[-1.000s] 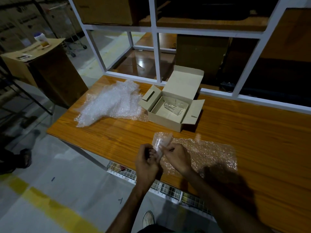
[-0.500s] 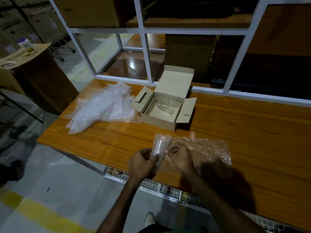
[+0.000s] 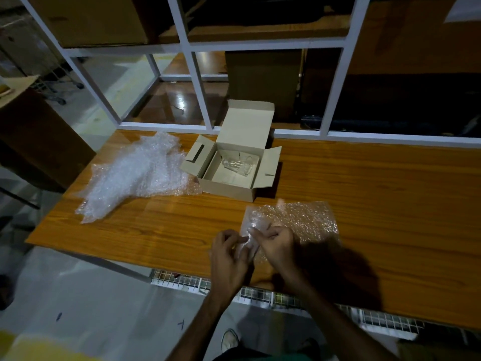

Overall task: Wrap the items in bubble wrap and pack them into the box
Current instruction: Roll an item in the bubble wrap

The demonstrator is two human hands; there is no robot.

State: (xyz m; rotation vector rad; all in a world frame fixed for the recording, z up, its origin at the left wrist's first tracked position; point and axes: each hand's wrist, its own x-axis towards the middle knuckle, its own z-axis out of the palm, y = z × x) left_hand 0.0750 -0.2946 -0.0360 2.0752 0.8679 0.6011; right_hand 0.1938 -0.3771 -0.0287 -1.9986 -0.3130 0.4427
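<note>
Item [image 3: 250,231]: small, clear, half-rolled in the near-left corner of a wrap sheet [image 3: 299,220] on the surface [image 3: 364,194]; its shape is too blurred to name.
Left hand [image 3: 227,252]: fingers pinch the wrap's edge at the item.
Right hand [image 3: 276,243]: fingers curled over the roll.
Box [image 3: 234,175]: open, beyond the sheet, one wrapped glass [image 3: 235,164] inside.
Spare wrap [image 3: 135,175]: heaped left of box.
Handling advice: keep the wrap taut, roll towards the free sheet, tuck both ends before lifting.
</note>
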